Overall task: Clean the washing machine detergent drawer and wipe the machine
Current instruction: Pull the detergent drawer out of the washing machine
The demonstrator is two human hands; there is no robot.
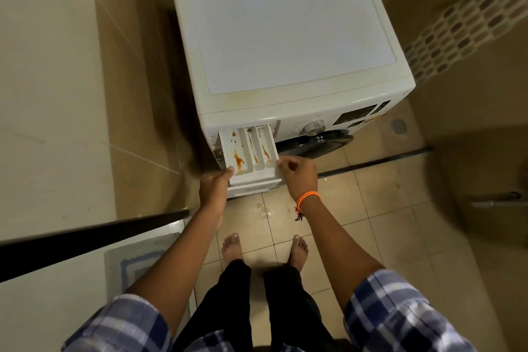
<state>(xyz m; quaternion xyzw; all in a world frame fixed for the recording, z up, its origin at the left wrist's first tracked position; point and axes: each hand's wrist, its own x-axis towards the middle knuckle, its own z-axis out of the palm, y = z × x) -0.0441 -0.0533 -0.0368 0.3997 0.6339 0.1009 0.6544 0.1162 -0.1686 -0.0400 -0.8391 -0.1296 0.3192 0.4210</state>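
We grip the stained detergent drawer [248,151] with left hand [214,187] and right hand [298,176] closed on its front corners, ready, we judge, to pull it free for cleaning.

Blue-and-white plaid short sleeves [400,314], black trousers [237,294], bare feet [232,246], orange braided wristband [307,198].

Smooth white plastic detergent drawer [248,151], streaked with rusty residue; glossy white washing machine [288,26] top, metallic dial [314,127], matt beige floor tiles [371,208], woven orange cord bracelet [308,199].

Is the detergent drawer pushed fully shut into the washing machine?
No, the detergent drawer is pulled out, its stained compartments exposed, with both hands at its front corners.
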